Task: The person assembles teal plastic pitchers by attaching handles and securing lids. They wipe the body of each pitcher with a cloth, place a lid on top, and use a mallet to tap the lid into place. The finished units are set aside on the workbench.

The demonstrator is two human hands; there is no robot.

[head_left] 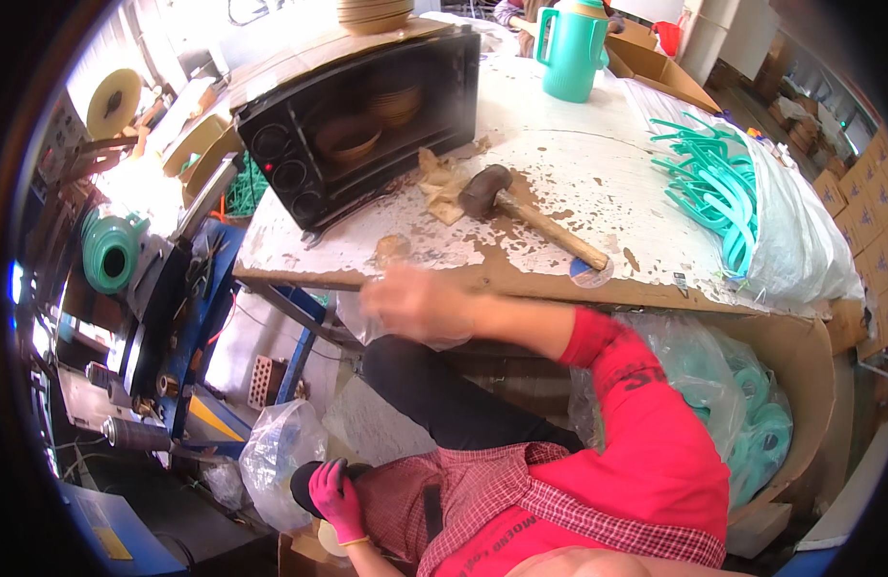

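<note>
the bare right hand (420, 306) is blurred just in front of the near edge of the white, peeling table (617, 115), its fingers seemingly curled; whether it grips anything i cannot tell. some clear plastic film (353, 319) shows just beside it, and a small tan scrap (391, 250) lies on the table beyond. the left hand, in a pink glove (336, 498), is low by the dark, bent knee (307, 489), fingers bent; i cannot tell if it holds something. a clear plastic bag (282, 452) is near it.

on the table, a mallet (486, 190) lies with its dark head by a crumpled tan scrap (442, 185) and its wooden handle slanting toward the near edge. behind and to the left stands a black toaster oven (362, 120) with 3 knobs, a red light and round tan pieces inside; a stack of tan rings (375, 13) sits on top. farther back is a green thermos jug (571, 53), and at the right a white sack (795, 236) spills green tubing (718, 188).
</note>
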